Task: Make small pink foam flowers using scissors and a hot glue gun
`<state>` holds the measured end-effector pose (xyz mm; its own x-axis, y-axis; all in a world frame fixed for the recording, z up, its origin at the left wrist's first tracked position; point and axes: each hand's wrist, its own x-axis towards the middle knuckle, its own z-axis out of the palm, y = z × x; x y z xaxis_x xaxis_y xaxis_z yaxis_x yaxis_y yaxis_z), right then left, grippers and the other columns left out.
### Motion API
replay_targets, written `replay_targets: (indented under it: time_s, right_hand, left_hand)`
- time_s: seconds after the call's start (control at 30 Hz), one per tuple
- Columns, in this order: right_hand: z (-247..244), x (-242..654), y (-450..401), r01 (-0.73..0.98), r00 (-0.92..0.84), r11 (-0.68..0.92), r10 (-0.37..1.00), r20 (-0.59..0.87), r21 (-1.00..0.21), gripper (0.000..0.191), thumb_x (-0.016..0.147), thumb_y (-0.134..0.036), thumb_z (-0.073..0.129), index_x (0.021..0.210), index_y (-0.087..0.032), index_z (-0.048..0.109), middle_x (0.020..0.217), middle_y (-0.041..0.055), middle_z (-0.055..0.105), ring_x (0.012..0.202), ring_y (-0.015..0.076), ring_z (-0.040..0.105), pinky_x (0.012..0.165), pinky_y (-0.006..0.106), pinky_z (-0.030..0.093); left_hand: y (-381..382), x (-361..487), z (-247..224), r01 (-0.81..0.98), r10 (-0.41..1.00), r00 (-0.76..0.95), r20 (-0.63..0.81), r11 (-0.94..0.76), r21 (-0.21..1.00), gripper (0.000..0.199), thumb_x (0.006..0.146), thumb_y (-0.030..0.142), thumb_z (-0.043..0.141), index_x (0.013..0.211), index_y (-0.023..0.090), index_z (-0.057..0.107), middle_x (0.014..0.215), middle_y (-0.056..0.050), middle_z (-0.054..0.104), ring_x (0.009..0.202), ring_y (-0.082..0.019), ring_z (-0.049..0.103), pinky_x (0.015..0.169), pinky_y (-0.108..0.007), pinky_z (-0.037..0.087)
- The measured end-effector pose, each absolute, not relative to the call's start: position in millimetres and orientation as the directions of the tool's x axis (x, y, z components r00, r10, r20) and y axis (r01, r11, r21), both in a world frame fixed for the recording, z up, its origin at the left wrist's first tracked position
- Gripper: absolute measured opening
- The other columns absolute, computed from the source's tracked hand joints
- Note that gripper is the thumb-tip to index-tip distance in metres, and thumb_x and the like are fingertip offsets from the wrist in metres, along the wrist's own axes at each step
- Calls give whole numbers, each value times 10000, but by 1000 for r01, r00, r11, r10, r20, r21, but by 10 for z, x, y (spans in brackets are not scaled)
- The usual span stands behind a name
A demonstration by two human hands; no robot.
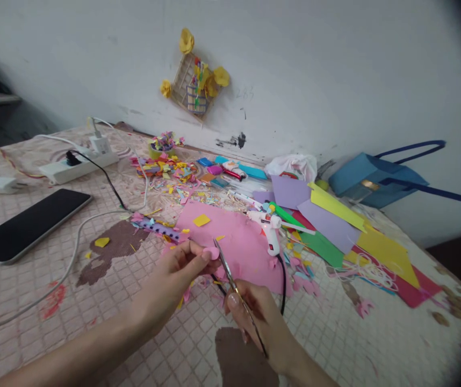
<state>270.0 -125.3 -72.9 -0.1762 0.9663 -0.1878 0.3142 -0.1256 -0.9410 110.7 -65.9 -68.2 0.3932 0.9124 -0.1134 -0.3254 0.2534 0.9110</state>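
Note:
My left hand [186, 266] pinches a small pink paper piece [211, 252] between thumb and fingertips. In my right hand [257, 312] is a pair of scissors [227, 269], its blades pointing up and away from me with the tips at the paper's right edge. My fingers partly hide the scissor handles. Beneath both hands lies a pink sheet [238, 231] with a yellow paper square [202, 220] on it. A white glue gun [271, 234] rests on the sheet's right side, its black cord running toward me.
A phone [33, 220] and a white power strip [79, 166] with cables lie left. Colored paper sheets [331, 226] and white string [369, 273] spread on the right, near a blue bag [379, 177]. Paper scraps [170, 169] are heaped at the back, beside a filled bowl [160, 149].

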Motion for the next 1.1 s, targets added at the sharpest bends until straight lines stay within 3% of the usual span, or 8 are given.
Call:
replay_targets:
  time_s: [0.27, 1.1]
  right_hand:
    - [-768, 2727, -1240, 333, -182, -108, 967, -176, -937, 440, 822, -588, 438, 643, -186, 415, 517, -70, 293, 434, 76, 324, 420, 214, 225]
    - [-776, 2734, -1216, 356, -184, -110, 965, -185, -928, 441, 824, -582, 439, 619, -195, 389, 460, -71, 321, 412, 78, 309, 400, 210, 208]
  left_hand:
    - [-665, 1105, -698, -332, 910, 399, -112, 257, 907, 141, 862, 259, 553, 756, 166, 562, 784, 10, 630, 767, -118, 587, 793, -258, 447]
    - [-667, 1120, -684, -270, 918, 370, -144, 255, 928, 154, 830, 290, 573, 726, 183, 534, 778, -3, 661, 783, -150, 621, 630, -228, 459]
